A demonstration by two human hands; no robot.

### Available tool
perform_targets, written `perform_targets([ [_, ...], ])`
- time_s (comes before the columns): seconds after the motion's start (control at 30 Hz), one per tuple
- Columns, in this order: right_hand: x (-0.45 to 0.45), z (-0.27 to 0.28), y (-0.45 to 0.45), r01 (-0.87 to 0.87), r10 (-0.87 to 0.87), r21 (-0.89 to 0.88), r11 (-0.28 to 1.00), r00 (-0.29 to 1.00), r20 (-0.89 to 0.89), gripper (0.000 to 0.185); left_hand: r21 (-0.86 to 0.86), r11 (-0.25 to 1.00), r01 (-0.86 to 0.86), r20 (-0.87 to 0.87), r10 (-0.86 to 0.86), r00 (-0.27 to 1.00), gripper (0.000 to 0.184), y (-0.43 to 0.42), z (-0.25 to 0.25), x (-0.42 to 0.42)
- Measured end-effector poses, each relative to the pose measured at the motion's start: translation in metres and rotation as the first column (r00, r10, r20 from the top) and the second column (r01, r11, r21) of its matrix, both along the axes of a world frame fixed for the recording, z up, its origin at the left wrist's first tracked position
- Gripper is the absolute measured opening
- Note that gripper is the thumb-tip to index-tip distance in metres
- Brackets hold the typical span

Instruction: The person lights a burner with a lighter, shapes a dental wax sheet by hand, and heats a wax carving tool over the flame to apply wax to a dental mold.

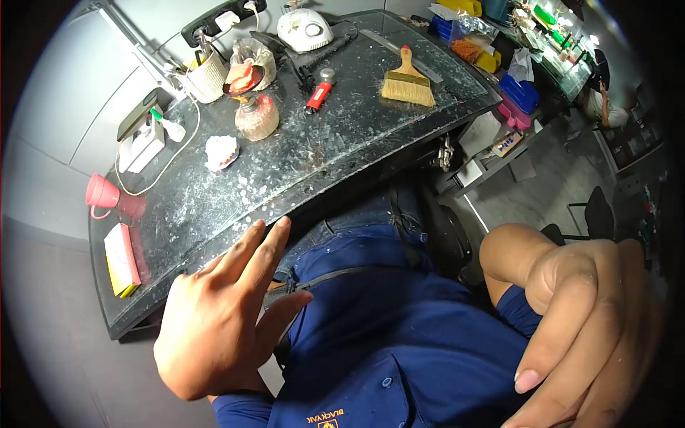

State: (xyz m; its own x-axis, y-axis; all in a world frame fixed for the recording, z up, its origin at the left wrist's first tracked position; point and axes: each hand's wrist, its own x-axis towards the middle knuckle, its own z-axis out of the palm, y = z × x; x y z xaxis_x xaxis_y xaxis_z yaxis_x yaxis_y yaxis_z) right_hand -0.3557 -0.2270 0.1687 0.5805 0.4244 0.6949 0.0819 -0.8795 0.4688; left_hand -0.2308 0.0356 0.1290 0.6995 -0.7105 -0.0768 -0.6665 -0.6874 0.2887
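nearest the camera in the head view, the right hand (pixel 589 307) is held raised beside the blue shirt (pixel 399 328), its grip loosely curled; whether anything is held in it cannot be told, as the palm is hidden. the left hand (pixel 217 314) is held palm down by the front edge of the desk (pixel 314 153), its grip open and empty, fingers slightly spread and thumb apart.

with the glass jar (pixel 257 118) taken as landmark, the white piece with red edging (pixel 222 153) is seen just in front and to the left, resting on the desk. the red lighter (pixel 319 96) is placed to the jar's right, and the wide brush (pixel 407 82) farther right. the white device (pixel 305 30) is set behind it, to the right. the pink cup (pixel 102 191) is found well to its left.
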Motion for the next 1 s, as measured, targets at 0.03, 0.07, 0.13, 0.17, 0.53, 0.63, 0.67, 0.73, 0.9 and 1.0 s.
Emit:
perform_targets([
  [0.03, 0.000, 0.001, 0.000, -0.023, 0.023, 0.005, 1.000, 1.000, -0.002, 0.021, -0.005, 1.000, -0.013, -0.027, 0.013, 1.000, 0.066, 0.000, -0.002, 0.002],
  [0.07, 0.001, 0.001, 0.001, -0.047, 0.047, 0.014, 0.999, 0.999, -0.006, 0.022, -0.002, 1.000, -0.016, -0.026, 0.016, 1.000, 0.066, 0.001, -0.006, 0.006],
  [0.13, 0.002, 0.001, 0.001, -0.103, 0.104, 0.019, 0.994, 0.995, -0.009, 0.023, -0.034, 0.998, 0.055, 0.060, -0.053, 0.997, 0.067, 0.003, -0.015, 0.017],
  [0.17, 0.003, 0.002, 0.001, -0.137, 0.137, 0.020, 0.990, 0.990, -0.012, 0.024, -0.046, 0.998, 0.033, 0.061, -0.030, 0.998, 0.063, 0.002, -0.017, 0.020],
  [0.53, 0.053, 0.022, -0.032, -0.355, 0.370, -0.183, 0.917, 0.927, 0.060, 0.030, -0.403, 0.914, -0.048, -0.114, 0.002, 0.993, 0.062, 0.016, -0.024, 0.021],
  [0.63, 0.059, 0.021, -0.034, -0.356, 0.373, -0.189, 0.915, 0.926, 0.060, 0.032, -0.440, 0.896, -0.064, -0.131, 0.006, 0.991, 0.065, 0.016, -0.030, 0.018],
  [0.67, 0.059, 0.021, -0.035, -0.357, 0.374, -0.191, 0.914, 0.926, 0.060, 0.033, -0.464, 0.882, -0.077, -0.156, 0.004, 0.988, 0.067, 0.015, -0.032, 0.020],
  [0.73, 0.061, 0.019, -0.033, -0.361, 0.378, -0.198, 0.912, 0.924, 0.057, 0.034, -0.467, 0.880, -0.090, -0.161, 0.015, 0.987, 0.067, 0.012, -0.035, 0.023],
  [0.9, 0.070, 0.024, -0.040, -0.369, 0.386, -0.196, 0.908, 0.921, 0.056, 0.037, -0.535, 0.832, -0.149, -0.248, 0.014, 0.969, 0.052, 0.008, -0.050, 0.037],
  [1.0, 0.073, 0.027, -0.043, -0.366, 0.384, -0.201, 0.909, 0.922, 0.055, 0.039, -0.505, 0.860, -0.080, -0.326, -0.104, 0.940, 0.047, 0.015, -0.056, 0.059],
])
